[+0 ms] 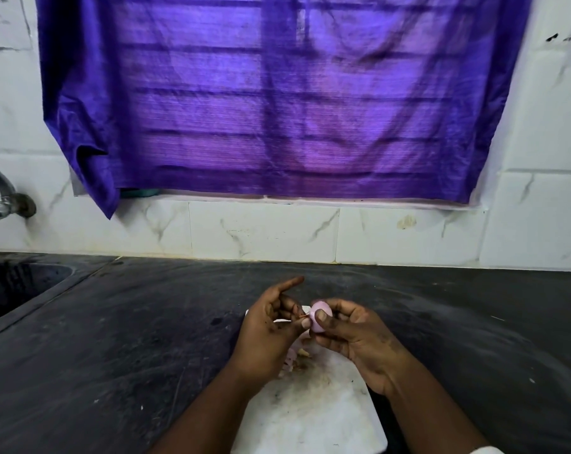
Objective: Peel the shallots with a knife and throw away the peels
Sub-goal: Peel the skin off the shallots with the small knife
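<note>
My right hand (352,335) grips a pale pink, mostly peeled shallot (320,317) between thumb and fingers, above the far end of a white cutting board (316,407). My left hand (267,329) pinches a thin reddish strip of peel (302,317) that still touches the shallot's left side; its index finger sticks out straight. A small heap of peels and pale pieces (294,358) lies on the board under my left hand, partly hidden. No knife shows in the head view.
The board rests on a dark stone counter (130,339). A sink (15,286) is sunk in at the far left, with a metal tap (2,198) on the white tiled wall. A purple curtain (277,93) covers the window behind.
</note>
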### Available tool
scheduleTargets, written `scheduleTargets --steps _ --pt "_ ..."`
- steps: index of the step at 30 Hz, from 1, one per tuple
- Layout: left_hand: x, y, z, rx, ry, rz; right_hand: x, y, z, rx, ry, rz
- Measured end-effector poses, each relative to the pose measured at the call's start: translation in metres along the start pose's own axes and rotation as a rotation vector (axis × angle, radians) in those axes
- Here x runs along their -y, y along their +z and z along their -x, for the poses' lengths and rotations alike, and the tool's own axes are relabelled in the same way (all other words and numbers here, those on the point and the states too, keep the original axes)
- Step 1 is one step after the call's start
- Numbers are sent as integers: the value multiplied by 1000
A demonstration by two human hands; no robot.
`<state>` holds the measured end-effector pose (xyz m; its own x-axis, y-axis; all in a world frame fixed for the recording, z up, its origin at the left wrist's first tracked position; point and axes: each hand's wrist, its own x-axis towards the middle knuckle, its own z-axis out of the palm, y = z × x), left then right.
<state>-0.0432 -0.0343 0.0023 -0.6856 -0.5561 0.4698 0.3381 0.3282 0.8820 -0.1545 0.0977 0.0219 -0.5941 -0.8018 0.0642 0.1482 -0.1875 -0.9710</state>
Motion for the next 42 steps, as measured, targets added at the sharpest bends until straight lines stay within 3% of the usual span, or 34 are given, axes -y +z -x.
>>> scheduleTargets --steps 6,13,18,23,29,34,42 --pt "-6 0 1 17 -1 76 -2 1 -1 -31 -16 35" --pt "-8 4 5 -27 62 2 -11 5 -8 -67 130 -190" --pt "-10 2 2 -70 38 137 -6 -14 -17 -252 99 -307" --pt "5 -2 -1 -93 -6 -92 -7 -13 -12 -139 107 -338" --pt "8 -4 2 -83 141 -456 -12 -7 -13 -147 105 -215" --pt "10 -5 -1 -70 184 -583 -10 -7 -12 -143 83 -152" --pt "11 -6 1 -86 178 -562 -11 -4 -10 -154 24 -12"
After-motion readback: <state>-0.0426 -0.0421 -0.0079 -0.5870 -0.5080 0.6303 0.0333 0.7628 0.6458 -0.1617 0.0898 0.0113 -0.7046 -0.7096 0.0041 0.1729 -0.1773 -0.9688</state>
